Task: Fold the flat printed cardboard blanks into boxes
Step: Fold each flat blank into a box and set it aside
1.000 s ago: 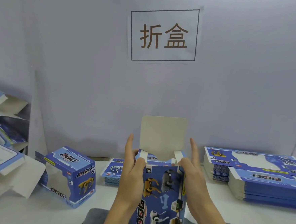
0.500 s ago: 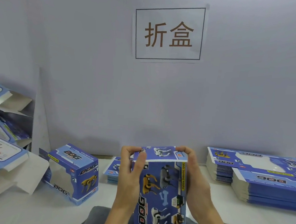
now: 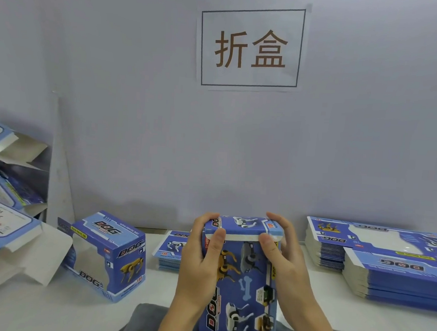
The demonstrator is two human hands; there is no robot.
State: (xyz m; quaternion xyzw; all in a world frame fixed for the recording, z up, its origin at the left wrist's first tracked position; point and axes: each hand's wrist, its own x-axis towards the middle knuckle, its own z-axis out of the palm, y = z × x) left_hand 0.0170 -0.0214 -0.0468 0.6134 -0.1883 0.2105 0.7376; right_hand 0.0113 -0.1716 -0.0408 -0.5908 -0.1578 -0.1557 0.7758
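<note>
A: Where's your box (image 3: 240,278) just now?

B: You have it upright at the near edge of the worktop (image 3: 356,330), right in the middle, printed face toward you. The top flap is folded down over the opening, with a pale strip of its edge showing along the front.

A: And your grip?

B: Both hands clasp the upper end. Your left hand (image 3: 200,262) wraps the left side, fingers curled over the top corner and thumb pressing the front by the flap edge. Your right hand (image 3: 283,260) does the same on the right side, thumb on the front just under the flap.

A: What else lies around you?

B: A finished box (image 3: 107,255) stands tilted toward the left side. Opened boxes (image 3: 3,228) are heaped at the left edge. A small stack of flat blanks (image 3: 171,250) sits behind your left hand, and two taller stacks (image 3: 386,265) sit at the right edge. A paper sign (image 3: 251,47) hangs on the back wall.
</note>
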